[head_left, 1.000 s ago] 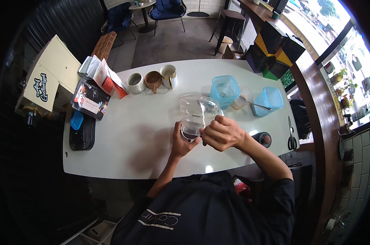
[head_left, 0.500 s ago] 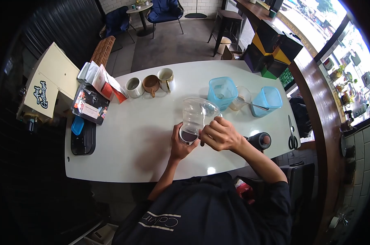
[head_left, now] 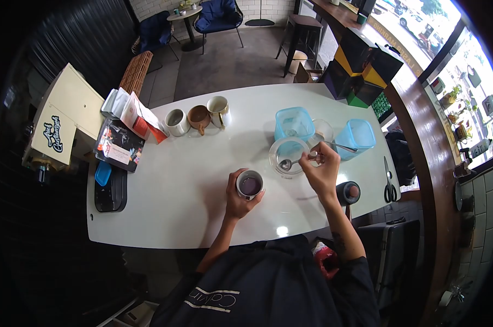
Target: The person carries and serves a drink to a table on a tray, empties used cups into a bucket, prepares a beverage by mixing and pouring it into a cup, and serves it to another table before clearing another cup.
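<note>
My left hand (head_left: 240,203) is wrapped around a light-coloured cup (head_left: 251,174), which stands upright with a purple liquid inside. A metal spoon (head_left: 285,164) is pinched between the fingers of my right hand (head_left: 321,170). Its bowl is over or inside a clear pitcher (head_left: 276,151); I cannot tell which. The pitcher sits upright to the right of the cup. Just behind it are a translucent blue container (head_left: 294,121) and a clear glass vessel (head_left: 324,131) with a second spoon (head_left: 344,147) across it.
Another blue container (head_left: 358,136) stands to the right. A dark cylindrical object (head_left: 348,192) and black scissors (head_left: 389,191) lie near the right edge. Three mugs (head_left: 197,117) are grouped at the back left. Cards (head_left: 117,146) and a black tray (head_left: 110,196) line the left side.
The pitcher, earlier tilted over the cup in my right hand, now stands upright farther right. My right hand has moved right and now holds the spoon. My left hand stays on the cup.
</note>
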A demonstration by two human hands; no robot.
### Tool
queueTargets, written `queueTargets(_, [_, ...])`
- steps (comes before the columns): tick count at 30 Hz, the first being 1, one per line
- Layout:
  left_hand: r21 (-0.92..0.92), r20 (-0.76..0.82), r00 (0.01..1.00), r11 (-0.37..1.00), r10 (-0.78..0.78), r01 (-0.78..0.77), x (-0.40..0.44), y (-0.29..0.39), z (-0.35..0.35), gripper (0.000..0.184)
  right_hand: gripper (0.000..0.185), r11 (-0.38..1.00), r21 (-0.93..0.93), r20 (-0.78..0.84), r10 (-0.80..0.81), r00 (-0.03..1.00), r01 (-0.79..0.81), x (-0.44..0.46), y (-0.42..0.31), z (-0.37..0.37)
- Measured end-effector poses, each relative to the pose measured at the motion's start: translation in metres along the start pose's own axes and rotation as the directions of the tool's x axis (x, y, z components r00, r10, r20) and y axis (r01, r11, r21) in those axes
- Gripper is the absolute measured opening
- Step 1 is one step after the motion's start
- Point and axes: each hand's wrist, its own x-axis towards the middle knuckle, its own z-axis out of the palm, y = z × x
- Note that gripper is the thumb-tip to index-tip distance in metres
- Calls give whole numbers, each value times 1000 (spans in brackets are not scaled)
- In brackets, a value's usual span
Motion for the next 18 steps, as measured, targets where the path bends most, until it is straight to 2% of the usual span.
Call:
queueTargets(1, [-1, 5, 1000, 1000, 1, -1, 0, -1, 0, 66, 20, 992, 93, 21, 89, 996, -90, 0, 4, -4])
queueTargets(2, [1, -1, 1000, 1000, -1, 1, 1, 1, 1, 66, 20, 992, 92, 16, 91, 996, -92, -1, 13, -7])
queueTargets(4, [2, 5, 1000, 1000, -5, 5, -1, 2, 1, 66, 18, 949, 219, 16, 229, 973, -227, -7, 30, -12])
queueTargets(5, [-24, 5, 1000, 999, -28, 28, 0, 2, 1, 66, 18, 949, 218, 9, 229, 973, -226, -10, 29, -15])
queueTargets(6, [-50, 3, 999, 997, -51, 51, 0, 2, 2, 65, 19, 976, 147, -3, 165, 986, -163, -12, 27, -19])
queueTargets(7, [-51, 8, 999, 997, -50, 50, 0, 1, 2, 65, 21, 992, 74, -10, 102, 995, -101, -14, 27, -22])
queueTargets(8, [-15, 3, 1000, 1000, -24, 24, 0, 0, 2, 65, 21, 992, 74, -15, 104, 994, -102, -15, 29, -25])
queueTargets(10, [18, 11, 1000, 1000, 7, -7, 1, -1, 1, 65, 26, 957, 89, 41, 274, 961, -276, -17, 38, -31])
queueTargets(13, [-23, 23, 1000, 1000, -14, 14, 0, 2, 2, 66, 30, 930, 81, 79, 353, 932, -359, -19, 54, -36])
queueTargets(18, [-12, 57, 998, 999, -35, 36, 0, 4, 1, 69, 32, 933, -5, 113, 359, 927, -360, -25, 80, -33])
